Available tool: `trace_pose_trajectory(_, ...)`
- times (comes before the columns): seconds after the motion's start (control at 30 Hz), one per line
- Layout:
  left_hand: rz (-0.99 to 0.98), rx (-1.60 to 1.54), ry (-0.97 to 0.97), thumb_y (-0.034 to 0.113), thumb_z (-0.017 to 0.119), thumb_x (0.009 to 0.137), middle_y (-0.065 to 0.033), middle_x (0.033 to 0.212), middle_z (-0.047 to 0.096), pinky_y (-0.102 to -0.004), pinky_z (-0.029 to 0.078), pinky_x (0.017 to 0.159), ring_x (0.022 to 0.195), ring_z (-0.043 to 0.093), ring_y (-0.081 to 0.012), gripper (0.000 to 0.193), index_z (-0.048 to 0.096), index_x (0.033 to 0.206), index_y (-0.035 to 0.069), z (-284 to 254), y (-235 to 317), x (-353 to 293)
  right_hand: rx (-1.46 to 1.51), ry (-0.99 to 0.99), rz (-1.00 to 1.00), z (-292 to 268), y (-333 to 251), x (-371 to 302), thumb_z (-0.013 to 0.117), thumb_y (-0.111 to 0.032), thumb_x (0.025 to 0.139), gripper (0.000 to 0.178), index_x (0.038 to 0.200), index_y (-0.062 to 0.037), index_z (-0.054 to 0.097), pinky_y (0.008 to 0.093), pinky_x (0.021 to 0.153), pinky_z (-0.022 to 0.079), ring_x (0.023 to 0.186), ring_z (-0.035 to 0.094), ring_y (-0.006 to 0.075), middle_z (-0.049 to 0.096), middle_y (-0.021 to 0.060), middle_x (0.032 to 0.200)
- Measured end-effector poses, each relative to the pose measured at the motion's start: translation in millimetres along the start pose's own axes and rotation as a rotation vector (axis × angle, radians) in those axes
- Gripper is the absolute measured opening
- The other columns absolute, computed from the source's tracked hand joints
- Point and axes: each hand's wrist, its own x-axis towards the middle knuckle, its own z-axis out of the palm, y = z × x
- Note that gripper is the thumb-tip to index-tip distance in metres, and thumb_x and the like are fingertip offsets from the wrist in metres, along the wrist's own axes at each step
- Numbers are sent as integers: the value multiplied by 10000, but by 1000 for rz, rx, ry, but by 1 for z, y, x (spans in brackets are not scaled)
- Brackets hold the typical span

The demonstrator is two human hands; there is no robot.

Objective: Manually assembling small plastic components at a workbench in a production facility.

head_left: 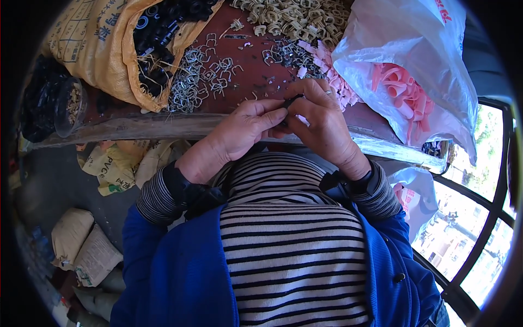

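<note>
My left hand and my right hand meet at the table's near edge, in front of my body. Between their fingertips is a small black part, mostly covered by the fingers, so its exact kind does not show. The left thumb and forefinger pinch it from one side; the right fingers are curled round the other. Beyond my left hand lies a heap of bent silver metal clips, with some scattered loose. Small pink pieces lie just past my right hand, beside a pile of small dark metal bits.
An orange woven sack spills black plastic parts at the left. Beige plastic parts are heaped at the back. A white plastic bag holds pink strips. A clear tub stands at the table's left end.
</note>
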Motion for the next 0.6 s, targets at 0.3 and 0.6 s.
trace_pose_trajectory(0.3,-24,-187,-51,161,454,863,-92,946,556,-251,464,716,831,563,-166,228,494,1034,17,-15,8,-1,270,124,19,10,13,5,632,-3,621,143,750,-38,581,352,729,397,801,490,257,513,71,934)
trace_pose_trajectory(0.6,36,-260,42,158,443,867,-140,990,555,-247,466,722,828,564,-171,199,501,1009,33,-38,18,-7,-154,62,-61,21,63,47,631,-66,648,165,803,-62,575,352,704,398,775,499,250,518,62,902)
